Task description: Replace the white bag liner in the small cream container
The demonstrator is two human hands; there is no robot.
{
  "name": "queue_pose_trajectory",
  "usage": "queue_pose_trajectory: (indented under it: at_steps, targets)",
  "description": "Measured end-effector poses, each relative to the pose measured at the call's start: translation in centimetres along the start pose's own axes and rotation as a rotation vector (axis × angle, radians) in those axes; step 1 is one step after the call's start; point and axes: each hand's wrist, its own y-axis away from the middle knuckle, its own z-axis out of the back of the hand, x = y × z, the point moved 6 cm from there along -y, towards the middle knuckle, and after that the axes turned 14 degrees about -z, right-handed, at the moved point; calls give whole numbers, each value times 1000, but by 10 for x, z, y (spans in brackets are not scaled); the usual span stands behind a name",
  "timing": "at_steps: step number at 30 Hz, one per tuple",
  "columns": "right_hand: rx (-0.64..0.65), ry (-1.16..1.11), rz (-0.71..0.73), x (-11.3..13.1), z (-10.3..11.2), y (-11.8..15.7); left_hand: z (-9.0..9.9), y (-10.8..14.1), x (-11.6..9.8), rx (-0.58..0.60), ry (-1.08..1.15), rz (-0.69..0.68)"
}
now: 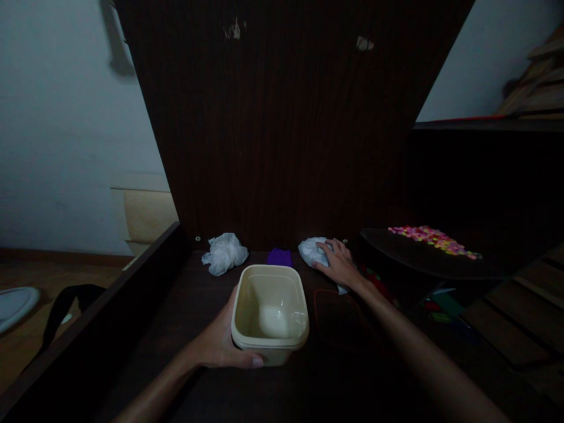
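My left hand (224, 338) grips a cream plastic container (269, 352) by its left side and near wall, with the thumb along the front. Its open top faces me, and the inside looks bare and shiny. Farther off to the right, my right hand (338, 262) has its fingers curled over a crumpled white plastic bag (311, 251) lying against the back panel. Another crumpled white plastic bag (225, 254) lies at the back left. Between the two bags is a small purple piece (279, 257), partly hidden behind the container's rim.
A rounded, square, reddish-brown outline (337, 292) shows dimly on the dark surface. At right, a dark shelf (396, 249) bears many small pink and yellow pieces (434, 238). A tall dark wooden panel (282, 129) closes the back, and a raised side board (110, 317) runs along the left.
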Motion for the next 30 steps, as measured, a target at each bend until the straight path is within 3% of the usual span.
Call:
queue_pose_trajectory:
  at_steps: [4,7,11,15,20,30]
  targets:
    - [-106,1,15,17,17,2,2,-3,-7,-53,7,-2]
    - [-102,-20,43,38,23,3,6,-6,-15,-67,-49,-34]
    - [50,-57,85,72,11,-2,19,-9,-21,-104,-149,-64]
    - [260,-79,8,93,-16,-10,32,-10,-22,-142,-251,-124]
    - [402,-77,-162,98,-45,-16,42,-9,-23,-127,-420,-219]
    - [479,-185,-346,90,-64,-22,59,-7,-19,-125,-556,-218]
